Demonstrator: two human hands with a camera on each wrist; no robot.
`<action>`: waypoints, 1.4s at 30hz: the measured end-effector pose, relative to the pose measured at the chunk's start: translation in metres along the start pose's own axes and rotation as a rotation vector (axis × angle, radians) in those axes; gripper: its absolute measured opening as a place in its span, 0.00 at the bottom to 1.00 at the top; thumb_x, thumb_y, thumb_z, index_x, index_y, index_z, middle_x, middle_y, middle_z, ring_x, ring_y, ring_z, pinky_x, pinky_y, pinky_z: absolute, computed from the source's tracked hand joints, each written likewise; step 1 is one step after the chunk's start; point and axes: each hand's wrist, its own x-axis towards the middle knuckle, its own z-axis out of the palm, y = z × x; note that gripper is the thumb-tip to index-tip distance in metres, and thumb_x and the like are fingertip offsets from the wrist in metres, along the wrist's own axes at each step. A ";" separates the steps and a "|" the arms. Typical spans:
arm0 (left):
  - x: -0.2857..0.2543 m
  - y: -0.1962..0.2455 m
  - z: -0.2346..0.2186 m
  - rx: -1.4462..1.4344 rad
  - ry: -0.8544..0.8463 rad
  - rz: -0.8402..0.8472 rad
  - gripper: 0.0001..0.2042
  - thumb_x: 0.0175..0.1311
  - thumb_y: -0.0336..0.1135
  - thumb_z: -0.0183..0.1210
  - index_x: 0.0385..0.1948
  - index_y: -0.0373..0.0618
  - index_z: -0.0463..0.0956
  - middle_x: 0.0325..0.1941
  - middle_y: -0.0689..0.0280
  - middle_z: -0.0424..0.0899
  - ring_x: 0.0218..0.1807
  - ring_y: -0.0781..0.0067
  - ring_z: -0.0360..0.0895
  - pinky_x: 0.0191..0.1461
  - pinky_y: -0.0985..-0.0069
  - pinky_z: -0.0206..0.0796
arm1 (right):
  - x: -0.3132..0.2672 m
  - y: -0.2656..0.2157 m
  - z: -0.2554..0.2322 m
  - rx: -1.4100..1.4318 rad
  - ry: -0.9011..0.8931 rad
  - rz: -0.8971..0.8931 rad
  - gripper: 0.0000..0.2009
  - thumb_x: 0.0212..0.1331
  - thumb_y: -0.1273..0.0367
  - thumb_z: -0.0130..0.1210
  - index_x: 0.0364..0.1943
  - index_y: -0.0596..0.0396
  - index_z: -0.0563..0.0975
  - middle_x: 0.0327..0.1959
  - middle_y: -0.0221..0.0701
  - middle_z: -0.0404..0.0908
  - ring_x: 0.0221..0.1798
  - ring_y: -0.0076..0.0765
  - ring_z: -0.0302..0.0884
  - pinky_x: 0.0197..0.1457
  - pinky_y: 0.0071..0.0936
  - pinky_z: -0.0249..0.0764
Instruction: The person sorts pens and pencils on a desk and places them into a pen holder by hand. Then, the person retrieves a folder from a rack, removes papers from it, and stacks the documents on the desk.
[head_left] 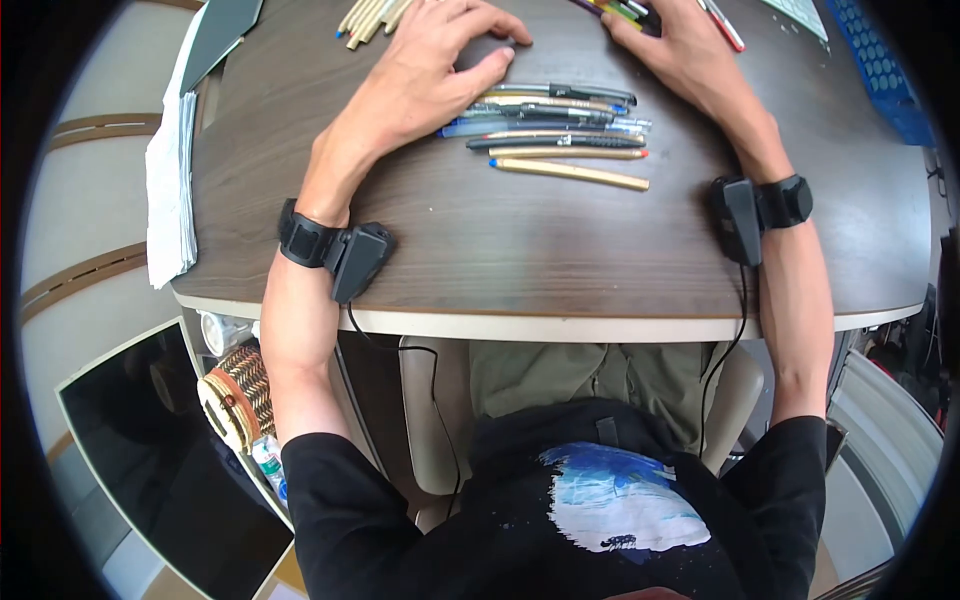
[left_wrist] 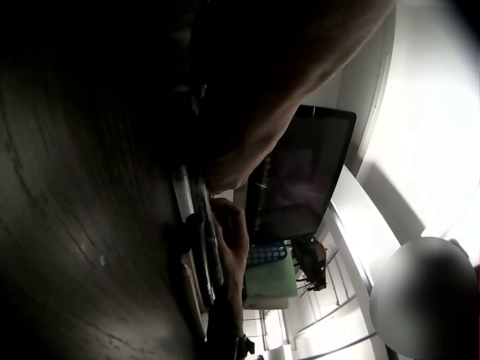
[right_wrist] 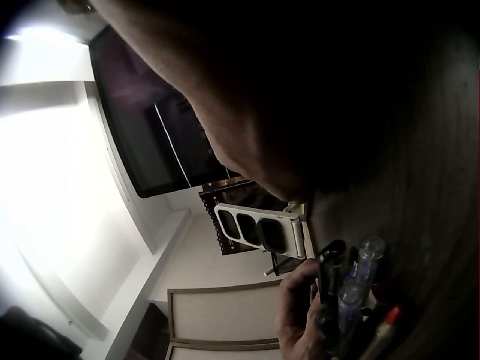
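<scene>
Head view, with both wrist views: two bare hands above a brown desk (head_left: 450,260), a row of pens and markers (head_left: 580,114) lying between the forearms. The left hand (head_left: 430,75) is at the far left of the row, open and relaxed; its fingers are slightly bent, the thumb stands apart from the index finger, and nothing is seen gripped. Its thumb side overlaps the left ends of the farther pens in the head view; whether it touches them cannot be told. The right hand (head_left: 690,50) lies at the far right, its thumb extended toward a group of coloured pens (head_left: 628,10). The remaining fingers are largely outside the head view and obscured in the wrist views, so whether this hand is gripping the group cannot be told. The row lies roughly crosswise, its nearest member a gold marker with a blue end (head_left: 570,174), slightly oblique; just beyond it lies a gold marker with a red end (head_left: 568,153). Further gold markers (head_left: 373,20) are bunched left of the left hand. A red-and-white pen (head_left: 724,27) lies right of the right hand, with a blue basket (head_left: 880,75) farther right.
</scene>
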 end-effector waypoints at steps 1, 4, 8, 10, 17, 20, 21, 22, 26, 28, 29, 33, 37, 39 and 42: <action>-0.002 -0.006 0.003 0.013 0.008 0.005 0.12 0.78 0.37 0.61 0.55 0.47 0.85 0.56 0.63 0.84 0.65 0.58 0.77 0.74 0.60 0.65 | 0.000 -0.001 0.000 -0.001 0.012 -0.018 0.09 0.69 0.69 0.64 0.48 0.55 0.82 0.52 0.41 0.78 0.58 0.46 0.78 0.63 0.39 0.75; -0.005 -0.007 0.003 0.013 0.014 -0.019 0.11 0.78 0.38 0.61 0.55 0.48 0.85 0.57 0.64 0.83 0.64 0.59 0.74 0.74 0.62 0.64 | 0.002 0.002 0.003 -0.011 0.054 -0.037 0.12 0.68 0.66 0.67 0.50 0.55 0.82 0.50 0.42 0.82 0.54 0.49 0.82 0.58 0.41 0.79; -0.005 -0.005 0.000 0.001 0.015 -0.040 0.12 0.78 0.41 0.62 0.54 0.50 0.86 0.59 0.66 0.82 0.65 0.60 0.72 0.73 0.62 0.64 | 0.002 0.022 0.012 -0.057 0.022 -0.043 0.13 0.72 0.65 0.64 0.56 0.50 0.83 0.54 0.31 0.79 0.56 0.36 0.78 0.58 0.34 0.76; -0.005 -0.003 -0.003 -0.017 0.001 -0.054 0.12 0.78 0.43 0.63 0.54 0.50 0.86 0.59 0.66 0.82 0.65 0.61 0.72 0.74 0.62 0.64 | 0.002 0.025 0.015 -0.005 0.084 -0.089 0.11 0.68 0.67 0.66 0.51 0.50 0.84 0.49 0.34 0.78 0.50 0.41 0.77 0.53 0.38 0.75; -0.003 0.004 -0.009 -0.106 -0.078 -0.149 0.20 0.69 0.54 0.73 0.54 0.53 0.88 0.63 0.66 0.80 0.71 0.60 0.68 0.81 0.58 0.57 | -0.001 0.022 0.011 0.025 0.062 -0.037 0.12 0.67 0.64 0.69 0.51 0.49 0.84 0.50 0.35 0.78 0.57 0.43 0.76 0.61 0.42 0.74; -0.004 0.003 -0.010 -0.122 -0.079 -0.157 0.20 0.69 0.54 0.73 0.55 0.54 0.88 0.63 0.66 0.80 0.72 0.60 0.68 0.83 0.57 0.56 | -0.001 0.020 0.010 0.023 0.077 -0.034 0.13 0.66 0.63 0.70 0.51 0.49 0.84 0.53 0.36 0.79 0.59 0.45 0.76 0.63 0.42 0.74; -0.003 0.002 -0.010 -0.114 -0.084 -0.149 0.20 0.69 0.54 0.72 0.54 0.53 0.88 0.63 0.66 0.80 0.71 0.61 0.68 0.81 0.58 0.58 | 0.000 0.020 0.010 0.021 0.059 -0.010 0.15 0.65 0.61 0.71 0.52 0.49 0.85 0.56 0.38 0.79 0.63 0.48 0.77 0.67 0.43 0.74; -0.003 -0.001 -0.011 -0.116 -0.077 -0.155 0.20 0.69 0.54 0.72 0.54 0.53 0.88 0.63 0.66 0.80 0.71 0.61 0.68 0.81 0.58 0.58 | 0.002 0.019 0.011 0.019 0.052 -0.016 0.15 0.65 0.61 0.71 0.52 0.49 0.85 0.56 0.38 0.79 0.63 0.48 0.77 0.67 0.43 0.74; -0.004 -0.006 -0.008 -0.142 -0.070 -0.143 0.20 0.70 0.54 0.71 0.54 0.53 0.88 0.61 0.67 0.80 0.68 0.63 0.69 0.78 0.60 0.60 | 0.003 0.021 0.012 -0.005 0.067 -0.050 0.15 0.65 0.60 0.71 0.53 0.48 0.86 0.59 0.39 0.79 0.67 0.49 0.76 0.72 0.45 0.73; -0.004 -0.006 -0.007 -0.135 -0.068 -0.134 0.19 0.71 0.54 0.71 0.54 0.53 0.88 0.61 0.68 0.80 0.68 0.63 0.69 0.77 0.61 0.61 | 0.003 0.023 0.012 -0.019 0.065 -0.054 0.16 0.65 0.60 0.71 0.53 0.48 0.86 0.59 0.39 0.79 0.68 0.49 0.75 0.73 0.46 0.72; -0.004 -0.004 -0.008 -0.114 -0.062 -0.129 0.19 0.71 0.53 0.71 0.54 0.53 0.88 0.60 0.68 0.81 0.68 0.64 0.69 0.77 0.61 0.61 | 0.002 0.023 0.012 -0.012 0.064 -0.052 0.16 0.65 0.60 0.71 0.53 0.48 0.86 0.60 0.39 0.79 0.68 0.49 0.75 0.73 0.46 0.72; -0.006 0.000 -0.009 -0.073 -0.046 -0.118 0.19 0.70 0.53 0.72 0.55 0.55 0.88 0.61 0.68 0.81 0.69 0.64 0.69 0.77 0.61 0.62 | 0.002 0.027 0.013 -0.012 0.061 -0.054 0.16 0.65 0.60 0.71 0.53 0.48 0.86 0.61 0.40 0.79 0.69 0.50 0.75 0.73 0.47 0.72; -0.006 -0.003 -0.007 -0.120 -0.055 -0.132 0.20 0.68 0.54 0.74 0.56 0.56 0.88 0.61 0.68 0.80 0.69 0.64 0.68 0.76 0.60 0.64 | 0.001 0.023 0.012 0.005 0.048 -0.025 0.16 0.65 0.60 0.71 0.53 0.48 0.86 0.61 0.40 0.79 0.69 0.50 0.75 0.73 0.47 0.72; -0.005 -0.001 -0.009 -0.134 -0.071 -0.148 0.20 0.67 0.53 0.75 0.55 0.57 0.88 0.61 0.69 0.81 0.70 0.65 0.70 0.84 0.57 0.57 | 0.001 0.022 0.012 -0.009 0.051 -0.022 0.15 0.65 0.60 0.71 0.52 0.48 0.86 0.61 0.40 0.79 0.69 0.51 0.75 0.73 0.47 0.72; -0.005 -0.002 -0.010 -0.153 -0.078 -0.092 0.17 0.67 0.52 0.74 0.53 0.57 0.88 0.60 0.71 0.83 0.73 0.67 0.72 0.92 0.50 0.41 | 0.002 0.022 0.011 -0.001 0.050 -0.015 0.15 0.65 0.60 0.71 0.52 0.48 0.86 0.61 0.41 0.79 0.69 0.52 0.74 0.74 0.47 0.71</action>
